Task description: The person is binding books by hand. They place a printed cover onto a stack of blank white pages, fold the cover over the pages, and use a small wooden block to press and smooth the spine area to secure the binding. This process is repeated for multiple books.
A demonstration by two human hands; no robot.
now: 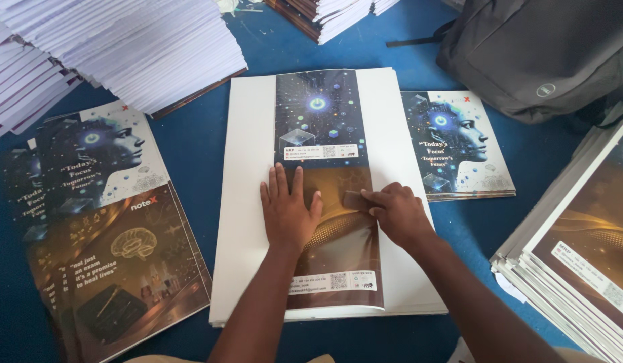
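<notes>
While the left hand (288,210) is lying flat, fingers spread, on the glossy cover strip (328,188) at centre frame, the right hand (397,214) is pinching a small flat block (356,199) against it. White sheets (247,202) are lying beneath, on the blue surface (197,141).

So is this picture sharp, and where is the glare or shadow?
Head view: mostly sharp, with even light from above; soft sheen on the glossy cover sheet under the left hand and right hand; faint shadow beside the hands; the backpack is dark; edges bend slightly.
</notes>
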